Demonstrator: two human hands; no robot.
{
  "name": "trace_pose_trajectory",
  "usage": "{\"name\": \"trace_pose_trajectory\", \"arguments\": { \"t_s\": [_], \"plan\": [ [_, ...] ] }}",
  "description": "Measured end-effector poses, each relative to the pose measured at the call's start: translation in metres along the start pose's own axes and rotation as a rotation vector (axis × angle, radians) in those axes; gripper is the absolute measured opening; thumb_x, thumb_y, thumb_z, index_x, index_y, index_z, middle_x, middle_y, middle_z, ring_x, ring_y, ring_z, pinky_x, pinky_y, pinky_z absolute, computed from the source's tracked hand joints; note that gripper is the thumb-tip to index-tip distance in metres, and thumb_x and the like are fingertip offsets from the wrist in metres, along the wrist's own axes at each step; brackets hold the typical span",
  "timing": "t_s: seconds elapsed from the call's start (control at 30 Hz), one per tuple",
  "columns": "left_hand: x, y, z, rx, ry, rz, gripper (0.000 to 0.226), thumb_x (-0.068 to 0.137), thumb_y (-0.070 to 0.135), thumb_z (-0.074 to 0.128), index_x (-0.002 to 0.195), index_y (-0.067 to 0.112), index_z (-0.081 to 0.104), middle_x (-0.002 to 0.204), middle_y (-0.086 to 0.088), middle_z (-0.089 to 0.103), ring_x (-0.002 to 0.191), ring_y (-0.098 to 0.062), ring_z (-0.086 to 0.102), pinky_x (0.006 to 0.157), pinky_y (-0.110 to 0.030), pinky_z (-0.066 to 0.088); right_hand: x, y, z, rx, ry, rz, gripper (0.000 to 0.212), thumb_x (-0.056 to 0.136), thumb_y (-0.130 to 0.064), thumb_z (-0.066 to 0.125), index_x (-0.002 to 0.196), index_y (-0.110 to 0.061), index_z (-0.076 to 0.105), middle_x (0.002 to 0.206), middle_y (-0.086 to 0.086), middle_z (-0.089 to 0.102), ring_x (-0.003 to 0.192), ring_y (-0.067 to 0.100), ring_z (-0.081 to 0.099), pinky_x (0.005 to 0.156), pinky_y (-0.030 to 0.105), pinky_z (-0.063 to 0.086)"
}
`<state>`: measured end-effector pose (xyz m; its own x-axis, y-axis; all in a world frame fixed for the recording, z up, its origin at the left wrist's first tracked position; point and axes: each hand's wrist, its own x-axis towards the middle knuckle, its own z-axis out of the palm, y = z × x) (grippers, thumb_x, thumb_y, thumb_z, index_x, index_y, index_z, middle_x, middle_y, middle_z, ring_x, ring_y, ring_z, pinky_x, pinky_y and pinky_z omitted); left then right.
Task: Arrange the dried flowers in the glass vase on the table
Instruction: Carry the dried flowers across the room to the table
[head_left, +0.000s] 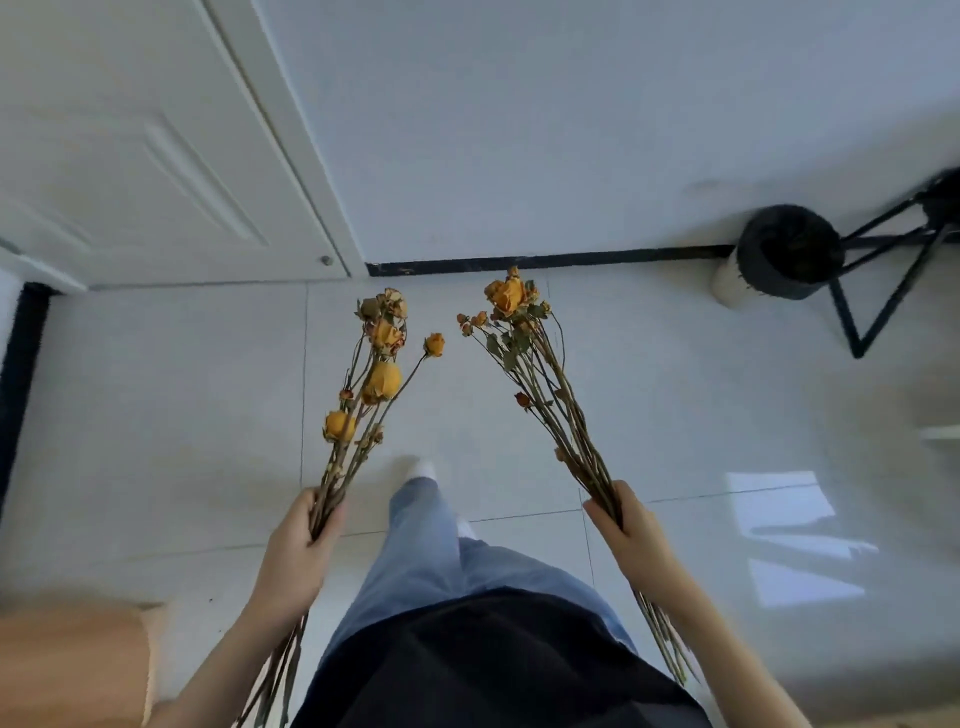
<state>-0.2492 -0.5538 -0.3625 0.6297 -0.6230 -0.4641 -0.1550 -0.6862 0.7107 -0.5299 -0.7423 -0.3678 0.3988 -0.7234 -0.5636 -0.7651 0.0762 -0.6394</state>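
Presently, items recorded from largest to smallest.

Floor (675, 395): pale glossy tile filled the view; neither vase nor table appeared.

Door (130, 156): white, panelled, at ten o'clock.

Legs (431, 545): blue trousers at six o'clock, one foot forward.

Pot (789, 254): dark, round, at two o'clock, beside a black wire stand (878, 301).

Left bunch (371, 384): dried yellow roses at eleven o'clock from centre, heads tipped away. The left hand (296, 551) was wrapped tight around the stems at mid-length, ends trailing below the wrist.

Right bunch (524, 353): smaller heads, more leaf, at one o'clock. The right hand (626, 525) was closed about its stems likewise.

The bunches were well apart.

Handling, as judged: light, stiff, brittle; petals and leaves likely shed if knocked. Hold low on the bare stems, never the heads, and squeeze gently lest stems snap.
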Motion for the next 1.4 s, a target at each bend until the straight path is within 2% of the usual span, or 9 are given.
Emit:
{"name": "trace_pose_trajectory", "arguments": {
  "t_s": [0.2,0.27,0.33,0.43,0.57,0.73,1.03,1.27,1.4],
  "plan": [
    [0.071,0.069,0.042,0.143,-0.213,0.147,0.007,0.093,0.028,0.051,0.091,0.022,0.054,0.064,-0.003,0.055,0.059,-0.019,0.053,0.055,-0.028,0.039,0.005,0.038,-0.029,0.122,0.176,0.166,0.02,0.094,-0.028,0.051,0.077,-0.026,0.041,0.062,-0.006,0.043,0.049,0.005,0.036,0.048,0.018,0.032],
    [0.097,0.094,0.061,0.168,-0.26,0.168,0.007,0.093,0.03,0.051,0.09,0.024,0.053,0.066,-0.009,0.056,0.058,-0.02,0.054,0.052,-0.024,0.041,0.012,0.043,-0.041,0.16,0.217,0.217,0.019,0.094,-0.028,0.05,0.078,-0.027,0.04,0.063,-0.006,0.044,0.052,0.007,0.038,0.049,0.019,0.032],
    [0.125,0.121,0.082,0.18,-0.299,0.196,0.008,0.093,0.029,0.051,0.091,0.023,0.054,0.065,-0.006,0.055,0.056,-0.016,0.051,0.05,-0.02,0.04,0.02,0.048,-0.055,0.203,0.256,0.267,0.02,0.094,-0.027,0.05,0.077,-0.025,0.04,0.063,-0.006,0.043,0.053,0.008,0.038,0.05,0.02,0.033],
    [0.166,0.169,0.118,0.198,-0.391,0.219,0.008,0.093,0.028,0.051,0.094,0.021,0.054,0.072,-0.005,0.059,0.063,-0.017,0.053,0.058,-0.028,0.04,0.035,0.053,-0.082,0.286,0.318,0.354,0.022,0.095,-0.025,0.05,0.076,-0.023,0.04,0.063,-0.005,0.041,0.053,0.009,0.036,0.051,0.022,0.031],
    [0.212,0.236,0.167,0.249,-0.544,0.293,0.009,0.093,0.027,0.051,0.087,0.021,0.053,0.057,0.006,0.046,0.05,-0.007,0.043,0.047,-0.022,0.033,0.048,0.058,-0.122,0.375,0.445,0.447,0.024,0.094,-0.025,0.051,0.074,-0.022,0.038,0.06,-0.006,0.039,0.051,0.01,0.034,0.05,0.024,0.03],
    [0.246,0.304,0.228,0.334,-0.699,0.369,0.009,0.092,0.032,0.051,0.092,0.024,0.054,0.056,0.006,0.045,0.046,-0.008,0.04,0.044,-0.021,0.033,0.051,0.078,-0.163,0.486,0.594,0.537,0.02,0.094,-0.026,0.051,0.078,-0.019,0.042,0.06,-0.004,0.04,0.051,0.011,0.035,0.05,0.025,0.032],
    [0.243,0.396,0.371,0.473,-0.87,0.469,0.009,0.093,0.03,0.049,0.094,0.022,0.054,0.061,0.005,0.049,0.052,-0.009,0.044,0.047,-0.022,0.036,0.064,0.141,-0.24,0.658,0.748,0.622,0.018,0.095,-0.021,0.05,0.078,-0.018,0.043,0.064,-0.006,0.044,0.054,0.006,0.038,0.052,0.017,0.032],
    [0.206,0.474,0.497,0.508,-0.895,0.538,0.017,0.094,0.025,0.049,0.104,0.014,0.054,0.072,-0.004,0.058,0.062,-0.018,0.053,0.055,-0.028,0.042,0.06,0.233,-0.341,0.716,0.784,0.639,0.017,0.096,-0.022,0.049,0.08,-0.02,0.044,0.065,-0.007,0.044,0.056,0.007,0.039,0.052,0.016,0.034],
    [0.183,0.516,0.555,0.513,-0.902,0.586,0.015,0.093,0.026,0.05,0.105,0.017,0.053,0.078,-0.003,0.061,0.068,-0.019,0.056,0.058,-0.03,0.043,0.056,0.278,-0.404,0.705,0.81,0.624,0.018,0.095,-0.022,0.049,0.079,-0.018,0.043,0.064,-0.008,0.043,0.056,0.005,0.039,0.054,0.018,0.032]
  ]
}}
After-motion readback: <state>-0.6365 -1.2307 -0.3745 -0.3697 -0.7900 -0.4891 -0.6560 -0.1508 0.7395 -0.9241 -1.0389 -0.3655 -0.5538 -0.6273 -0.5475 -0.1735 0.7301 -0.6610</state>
